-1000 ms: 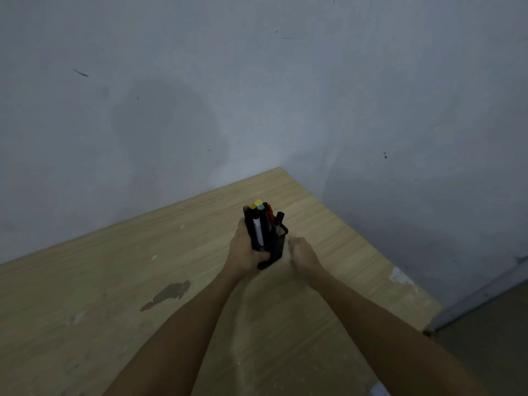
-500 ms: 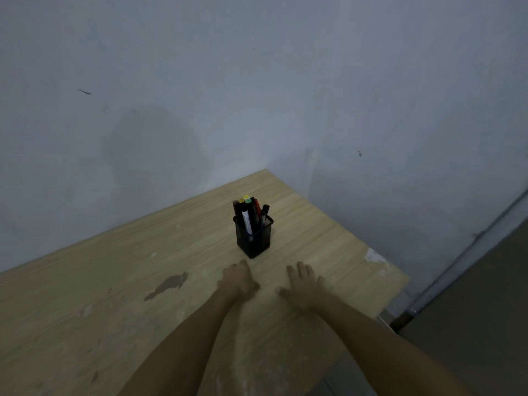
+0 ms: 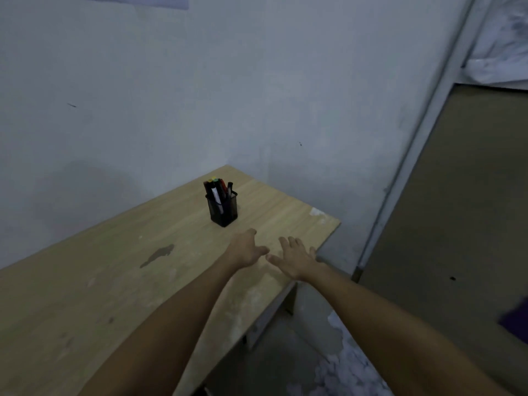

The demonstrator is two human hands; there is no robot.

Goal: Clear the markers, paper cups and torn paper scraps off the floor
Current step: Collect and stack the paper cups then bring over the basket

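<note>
A black mesh pen holder (image 3: 223, 210) stands upright on the wooden table (image 3: 120, 281) near its far right corner. Several markers (image 3: 217, 187) stick out of its top, with yellow, green and red caps showing. My left hand (image 3: 246, 248) hovers above the table just in front of the holder, fingers loosely apart, holding nothing. My right hand (image 3: 295, 257) is beside it near the table's right edge, fingers spread and empty. Pale torn paper scraps (image 3: 347, 370) lie on the floor under my right forearm.
Grey walls meet behind the table corner. A metal door frame (image 3: 411, 150) and a dark door panel (image 3: 457, 195) stand at the right. The table's right edge drops to the floor. A dark stain (image 3: 158, 254) marks the tabletop.
My left hand let go of the pen holder, which now stands on the table. Both hands have drawn back toward me and the view has shifted right, showing the door and floor.
</note>
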